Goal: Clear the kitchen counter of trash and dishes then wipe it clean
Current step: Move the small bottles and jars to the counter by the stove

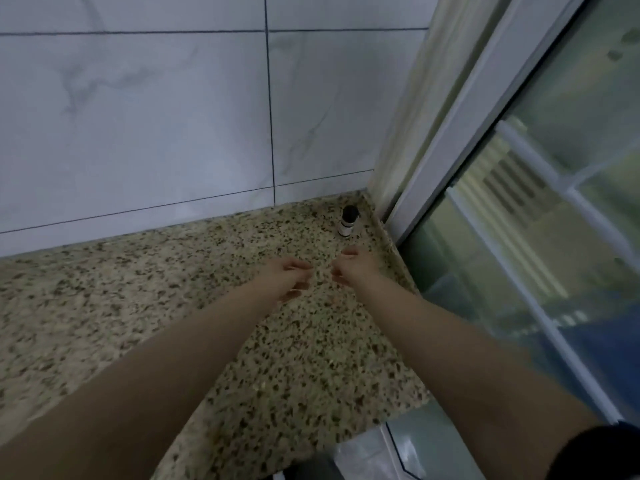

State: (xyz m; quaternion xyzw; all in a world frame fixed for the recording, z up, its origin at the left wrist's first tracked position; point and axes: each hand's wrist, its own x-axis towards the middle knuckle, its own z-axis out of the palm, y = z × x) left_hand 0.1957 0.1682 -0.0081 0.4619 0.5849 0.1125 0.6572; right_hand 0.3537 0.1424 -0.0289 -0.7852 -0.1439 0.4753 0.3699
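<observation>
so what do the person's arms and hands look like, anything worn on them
Both forearms are bare, with no watch, bracelet or gloves showing. The left hand and right hand show no rings, though the picture is blurred. A dark sleeve covers the right upper arm at the bottom corner.

Your counter fills the lower left and middle of the frame, with the tiled wall standing behind it across the top. A small bottle stands upright in the counter's far right corner, near the window frame that runs diagonally down the right side. Your left hand and right hand hover over the counter, just before the bottle.
</observation>
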